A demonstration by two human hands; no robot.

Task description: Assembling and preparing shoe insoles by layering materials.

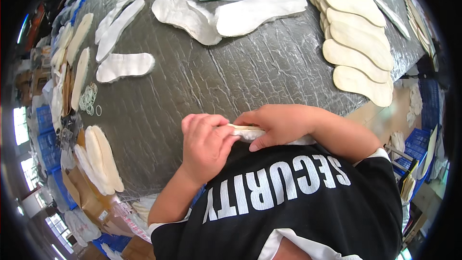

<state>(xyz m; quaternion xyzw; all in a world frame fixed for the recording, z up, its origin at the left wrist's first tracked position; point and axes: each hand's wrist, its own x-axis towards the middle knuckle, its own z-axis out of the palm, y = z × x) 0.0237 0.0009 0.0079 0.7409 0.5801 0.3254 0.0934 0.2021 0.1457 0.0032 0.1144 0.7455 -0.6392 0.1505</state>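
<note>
Left hand and right hand are both closed on a fleecy insole, which is held at the near edge of the table, just in front of the torso. Its left end is pinched by the left fingers, its middle is spanned by the right hand, and the right thumb is laid on the near side; a cream edge is shown on the far side and white pile on the near side, while much of it is hidden by the hands. Most of the view is taken up by the table, which is covered with a dark, wrinkled, glossy sheet. Below it, a black shirt with white lettering is worn by the person. At the far right, cream insoles are laid overlapping in a long pile. At the left edge, a cardboard box is seen, and near it a pair of insoles is set together. Toward the far side, two white insoles are laid end to end, touching. Farther left, a shorter white insole is placed, with a small heap of pale rubber bands nearby and a single loose band just beside that heap.
</note>
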